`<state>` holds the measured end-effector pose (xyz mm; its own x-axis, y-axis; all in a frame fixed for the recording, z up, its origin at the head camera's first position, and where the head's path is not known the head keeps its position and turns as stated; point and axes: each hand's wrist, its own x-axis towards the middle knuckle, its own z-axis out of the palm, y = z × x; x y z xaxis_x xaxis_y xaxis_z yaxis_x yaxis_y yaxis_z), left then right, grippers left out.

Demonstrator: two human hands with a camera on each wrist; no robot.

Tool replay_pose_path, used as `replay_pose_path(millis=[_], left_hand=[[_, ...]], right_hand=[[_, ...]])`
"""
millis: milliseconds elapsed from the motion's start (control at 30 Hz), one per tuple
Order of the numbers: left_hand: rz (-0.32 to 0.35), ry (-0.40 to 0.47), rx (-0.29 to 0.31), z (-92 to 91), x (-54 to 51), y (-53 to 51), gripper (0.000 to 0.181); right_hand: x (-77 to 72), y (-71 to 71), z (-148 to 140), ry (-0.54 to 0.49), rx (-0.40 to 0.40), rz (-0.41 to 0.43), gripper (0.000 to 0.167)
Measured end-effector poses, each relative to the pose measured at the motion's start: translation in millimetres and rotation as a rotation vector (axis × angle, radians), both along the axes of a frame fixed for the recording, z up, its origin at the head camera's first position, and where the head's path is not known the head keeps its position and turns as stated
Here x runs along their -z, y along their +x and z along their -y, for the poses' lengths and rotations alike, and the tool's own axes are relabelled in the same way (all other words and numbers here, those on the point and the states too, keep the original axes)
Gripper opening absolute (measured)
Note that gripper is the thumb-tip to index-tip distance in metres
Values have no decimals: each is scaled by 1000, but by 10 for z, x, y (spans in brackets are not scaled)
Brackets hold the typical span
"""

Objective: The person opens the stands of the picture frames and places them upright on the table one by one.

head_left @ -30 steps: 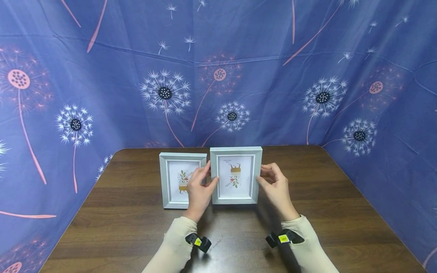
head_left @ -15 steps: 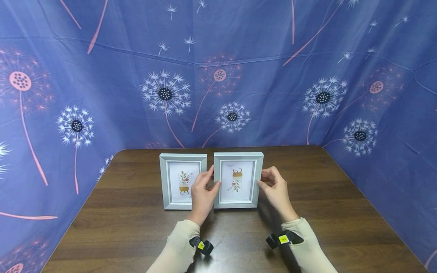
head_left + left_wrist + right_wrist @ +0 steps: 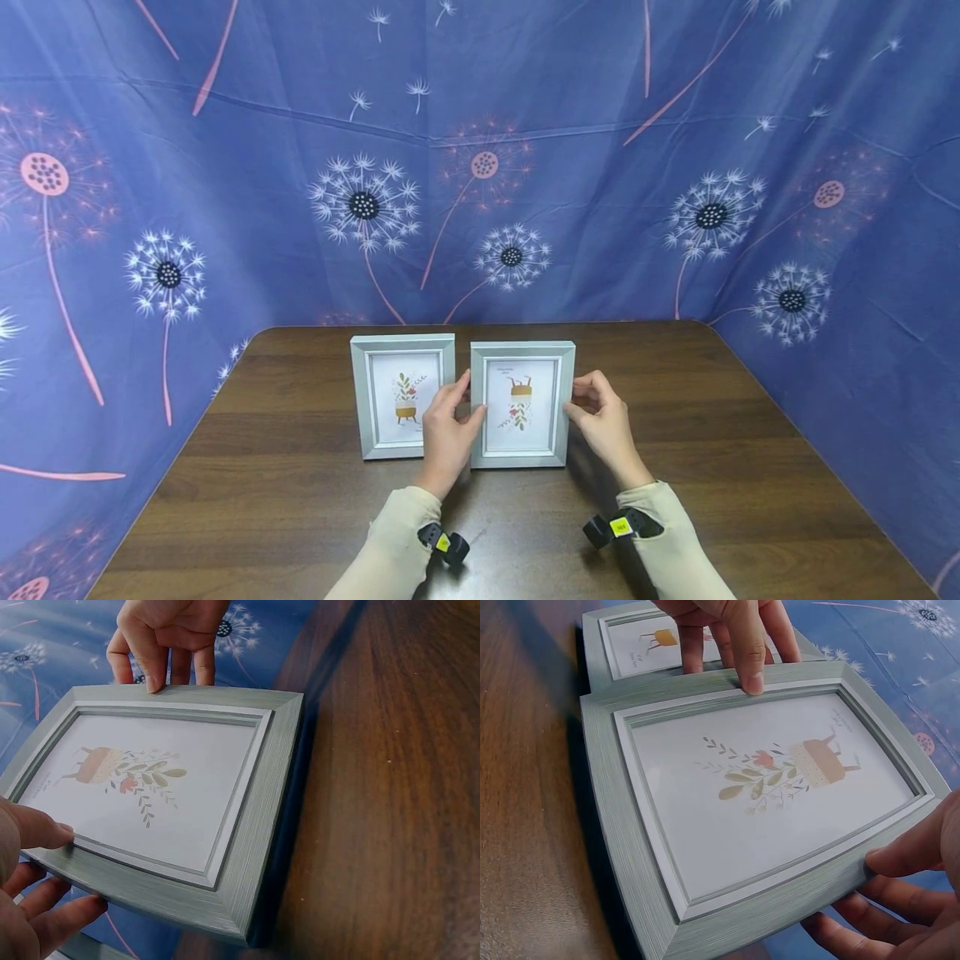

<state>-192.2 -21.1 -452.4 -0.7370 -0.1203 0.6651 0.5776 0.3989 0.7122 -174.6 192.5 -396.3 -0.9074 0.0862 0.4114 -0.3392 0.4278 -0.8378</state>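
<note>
Two pale grey-green picture frames stand side by side on the wooden table. The right picture frame is upright, and its picture of a legged pot with leaves and flowers is upside down. My left hand pinches its left edge, thumb on the front and fingers behind. Its right edge is held the same way by my right hand. The left picture frame shows a similar picture right way up, partly covered by my left hand. In the right wrist view, the held picture frame overlaps the other frame.
Brown wooden table extends to both sides and in front of the frames. Behind it hangs a blue cloth with dandelion prints, which also closes in the left and right sides.
The right picture frame has come down and nearer, with a slight shift right early on. Both hands have moved along with it. The left picture frame stays put.
</note>
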Motion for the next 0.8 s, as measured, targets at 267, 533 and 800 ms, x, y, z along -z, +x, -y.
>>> replay_pose_path(millis=[267,533,800], left_hand=[[48,-6,1,-18,2,14,57],[123,-40,-4,-32,26,58,56],[160,-71,1,-42,33,109,57]], right_hand=[[318,-227,-121,-10,5,28,29],[367,-236,-136,-21,6,39,28],[408,-265,-157,26,-1,37,30]])
